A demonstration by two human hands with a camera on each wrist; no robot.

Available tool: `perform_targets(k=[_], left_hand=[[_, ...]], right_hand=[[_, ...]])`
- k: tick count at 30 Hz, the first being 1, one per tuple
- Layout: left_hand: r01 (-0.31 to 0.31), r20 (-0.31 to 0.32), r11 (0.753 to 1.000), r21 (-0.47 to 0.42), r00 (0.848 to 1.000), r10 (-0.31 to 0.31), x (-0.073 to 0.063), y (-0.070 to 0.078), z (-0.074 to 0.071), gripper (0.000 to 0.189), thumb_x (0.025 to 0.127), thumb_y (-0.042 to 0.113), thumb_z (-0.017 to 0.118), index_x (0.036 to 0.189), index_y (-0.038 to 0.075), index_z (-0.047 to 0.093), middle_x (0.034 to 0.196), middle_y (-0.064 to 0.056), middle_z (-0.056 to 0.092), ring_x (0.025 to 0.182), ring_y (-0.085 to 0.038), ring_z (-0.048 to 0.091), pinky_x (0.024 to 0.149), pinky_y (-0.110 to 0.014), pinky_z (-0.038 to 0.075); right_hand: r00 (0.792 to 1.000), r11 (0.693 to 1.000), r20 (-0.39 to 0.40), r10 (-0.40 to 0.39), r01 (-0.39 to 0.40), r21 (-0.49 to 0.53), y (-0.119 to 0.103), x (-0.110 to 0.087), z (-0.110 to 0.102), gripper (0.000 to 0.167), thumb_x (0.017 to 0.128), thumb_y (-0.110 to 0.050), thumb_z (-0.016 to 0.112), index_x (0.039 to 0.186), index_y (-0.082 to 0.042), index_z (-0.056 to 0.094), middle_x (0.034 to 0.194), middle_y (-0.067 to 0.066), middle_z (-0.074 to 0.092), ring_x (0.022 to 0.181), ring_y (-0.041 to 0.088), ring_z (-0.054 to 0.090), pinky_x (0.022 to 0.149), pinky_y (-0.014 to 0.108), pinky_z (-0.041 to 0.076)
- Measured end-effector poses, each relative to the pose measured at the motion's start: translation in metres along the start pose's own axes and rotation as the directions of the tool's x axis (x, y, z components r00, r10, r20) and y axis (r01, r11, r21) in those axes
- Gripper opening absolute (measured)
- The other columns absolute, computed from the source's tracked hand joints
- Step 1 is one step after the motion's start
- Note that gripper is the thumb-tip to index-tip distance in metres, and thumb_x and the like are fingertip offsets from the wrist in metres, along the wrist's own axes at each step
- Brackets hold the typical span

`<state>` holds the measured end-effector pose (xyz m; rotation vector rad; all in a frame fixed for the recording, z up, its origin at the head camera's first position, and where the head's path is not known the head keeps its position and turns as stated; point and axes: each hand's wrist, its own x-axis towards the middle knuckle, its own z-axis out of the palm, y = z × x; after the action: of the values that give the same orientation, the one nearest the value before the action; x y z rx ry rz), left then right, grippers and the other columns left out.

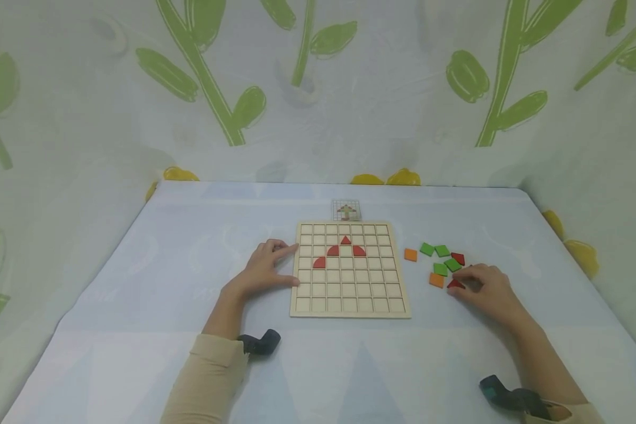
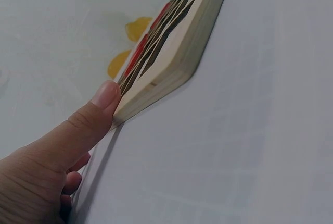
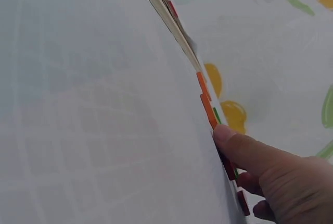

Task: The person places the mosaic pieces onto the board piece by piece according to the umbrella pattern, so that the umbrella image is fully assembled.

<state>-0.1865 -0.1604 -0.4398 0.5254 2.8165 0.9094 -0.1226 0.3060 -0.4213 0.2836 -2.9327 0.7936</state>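
A square wooden grid board (image 1: 350,288) lies on the table with a red triangle (image 1: 345,240) and several red quarter-round pieces (image 1: 320,262) in its cells. Along its left edge, my left hand (image 1: 261,268) rests with the thumb and index finger spread, their tips touching the rim; the left wrist view shows the thumb (image 2: 86,122) against the board's side. Off to the right, my right hand (image 1: 490,291) has thumb and fingertips around a red triangular piece (image 1: 456,284), low at the table among loose pieces. Its thumb (image 3: 250,151) partly hides the pieces in the right wrist view.
Green squares (image 1: 440,269), orange squares (image 1: 410,255) and another red piece (image 1: 458,258) lie right of the board. A small card with a printed grid pattern (image 1: 346,210) sits at the board's far edge. Behind the table hangs a leaf-patterned backdrop (image 1: 376,118).
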Motion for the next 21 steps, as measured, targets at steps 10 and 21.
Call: perform_targets(k=[10, 21], left_hand=[[0.007, -0.001, 1.000, -0.010, 1.000, -0.007, -0.0014, 0.0035, -0.0003, 0.087, 0.069, 0.049, 0.079, 0.143, 0.019, 0.044, 0.128, -0.008, 0.041, 0.114, -0.026, 0.036, 0.095, -0.046, 0.034], [0.003, -0.003, 1.000, -0.004, 1.000, -0.003, -0.0017, 0.0037, -0.0001, 0.087, 0.070, 0.050, 0.078, 0.143, 0.019, 0.044, 0.129, -0.009, 0.040, 0.114, -0.026, 0.036, 0.095, -0.046, 0.034]], right_hand=[[0.996, 0.996, 0.044, 0.079, -0.077, -0.040, -0.0026, -0.0015, -0.0018, 0.029, 0.080, -0.027, 0.075, 0.102, -0.009, 0.068, 0.078, 0.001, 0.056, 0.078, 0.020, 0.046, 0.064, 0.029, 0.039], [0.995, 0.996, 0.092, 0.039, -0.031, -0.082, -0.0008, -0.0004, -0.0026, 0.033, 0.083, -0.025, 0.072, 0.111, -0.008, 0.067, 0.086, 0.002, 0.059, 0.082, 0.021, 0.049, 0.071, 0.035, 0.046]])
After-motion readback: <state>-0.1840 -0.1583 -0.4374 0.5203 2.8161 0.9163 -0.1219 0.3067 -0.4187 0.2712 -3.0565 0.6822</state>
